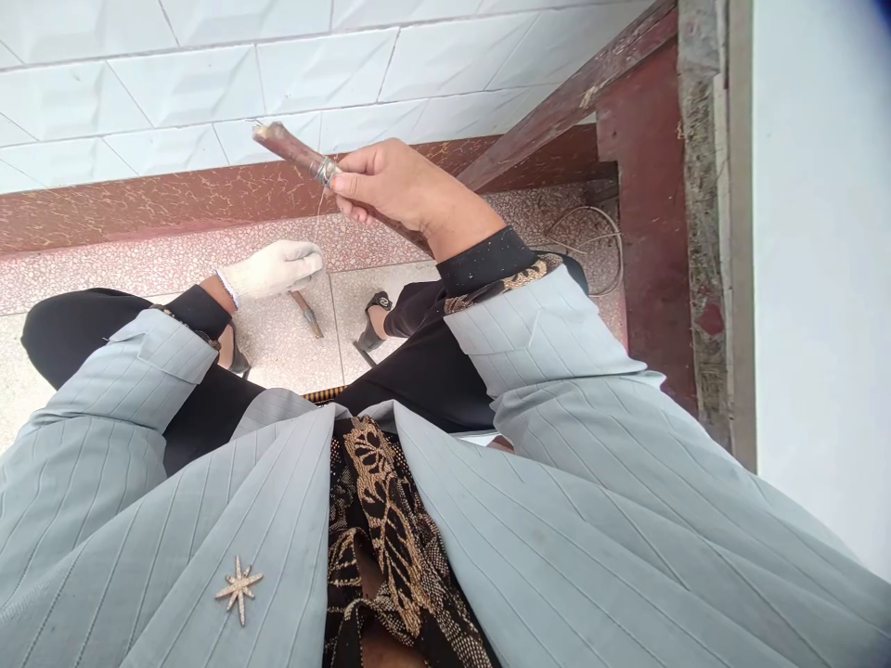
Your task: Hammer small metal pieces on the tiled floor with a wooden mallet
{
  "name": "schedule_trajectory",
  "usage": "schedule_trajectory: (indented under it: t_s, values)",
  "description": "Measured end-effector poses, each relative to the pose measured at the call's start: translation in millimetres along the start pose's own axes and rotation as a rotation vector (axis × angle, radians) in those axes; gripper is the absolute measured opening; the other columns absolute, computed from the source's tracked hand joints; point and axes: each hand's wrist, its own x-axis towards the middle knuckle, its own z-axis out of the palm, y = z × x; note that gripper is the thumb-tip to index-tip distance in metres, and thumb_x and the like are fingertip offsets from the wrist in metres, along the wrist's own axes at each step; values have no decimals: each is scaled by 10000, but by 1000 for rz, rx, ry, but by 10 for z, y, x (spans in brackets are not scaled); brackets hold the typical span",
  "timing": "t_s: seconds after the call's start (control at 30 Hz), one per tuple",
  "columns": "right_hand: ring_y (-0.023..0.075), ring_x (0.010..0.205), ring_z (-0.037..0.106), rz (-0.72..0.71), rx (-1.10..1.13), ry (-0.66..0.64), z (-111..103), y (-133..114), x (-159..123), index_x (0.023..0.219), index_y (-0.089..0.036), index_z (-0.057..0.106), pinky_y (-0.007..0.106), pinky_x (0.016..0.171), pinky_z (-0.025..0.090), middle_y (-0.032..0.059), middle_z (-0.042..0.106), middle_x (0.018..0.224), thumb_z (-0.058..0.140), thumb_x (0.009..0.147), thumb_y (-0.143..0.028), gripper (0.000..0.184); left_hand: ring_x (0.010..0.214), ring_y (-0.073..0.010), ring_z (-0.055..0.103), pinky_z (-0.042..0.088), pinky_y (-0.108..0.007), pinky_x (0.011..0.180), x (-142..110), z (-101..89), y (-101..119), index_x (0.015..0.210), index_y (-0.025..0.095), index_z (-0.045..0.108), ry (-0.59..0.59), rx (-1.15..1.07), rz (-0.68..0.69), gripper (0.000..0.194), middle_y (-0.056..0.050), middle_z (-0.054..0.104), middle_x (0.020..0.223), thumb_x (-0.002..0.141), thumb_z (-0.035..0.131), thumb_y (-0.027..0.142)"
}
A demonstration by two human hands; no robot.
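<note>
My right hand (380, 186), bare, is closed around a brown wooden stick (289, 148). The stick slants, its broken end up to the left, and its other end runs behind my wrist. Close to my thumb, turns of thin metal wire (326, 172) wrap the stick. A fine loose strand hangs from them to my left hand (275, 269), which wears a white knit glove. Its thumb and fingers are pinched together on that strand. Below the glove, a short brown rod with a greyish end (307, 314) lies on the floor, partly hidden by the glove.
A white tiled wall (187, 83) with a reddish-brown base strip stands in front. To the right are a reddish-brown wooden frame (647, 204) and a slanting beam (557, 107). A loop of pale cable or cord (616, 250) lies on the floor. My bent knees flank the work.
</note>
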Motion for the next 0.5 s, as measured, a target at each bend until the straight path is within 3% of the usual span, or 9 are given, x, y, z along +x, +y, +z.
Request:
schedule_trajectory:
  t_s: [0.1,0.17,0.27,0.37,0.5]
  values:
    - [141,812,579,114,-358,2,57,74,89,942,-150,689,256,757,461,66,690,877,633,1101,-336,251,595,-117,447,382,-262,599,-13,-13,51,798,202,587,-8,23,-13,286,13,509,673,1067,554,294]
    - [118,828,584,148,-485,-101,123,82,108,814,-127,677,240,802,429,34,639,761,706,1039,-210,242,614,-122,468,402,-263,624,-28,-66,84,798,193,614,5,56,-30,287,10,517,679,1066,549,273]
    - [51,762,550,296,-355,-335,216,10,64,696,-71,649,203,785,382,-22,533,596,679,1056,-152,370,664,-128,506,435,-261,664,-54,-138,113,771,178,622,16,120,-28,277,0,554,713,1038,577,235]
    - [12,665,469,438,-219,-545,235,-85,11,728,-30,666,195,707,329,-52,502,548,645,1087,-152,380,704,-135,538,461,-261,687,-65,-145,109,764,175,610,-16,114,-16,273,-7,575,744,1032,594,226]
    - [20,613,411,315,-157,-668,145,-73,27,770,-53,661,197,674,311,-73,500,559,782,1022,-162,299,630,-115,491,420,-250,618,-40,-109,56,777,192,566,-19,9,-71,268,11,519,711,1038,609,239]
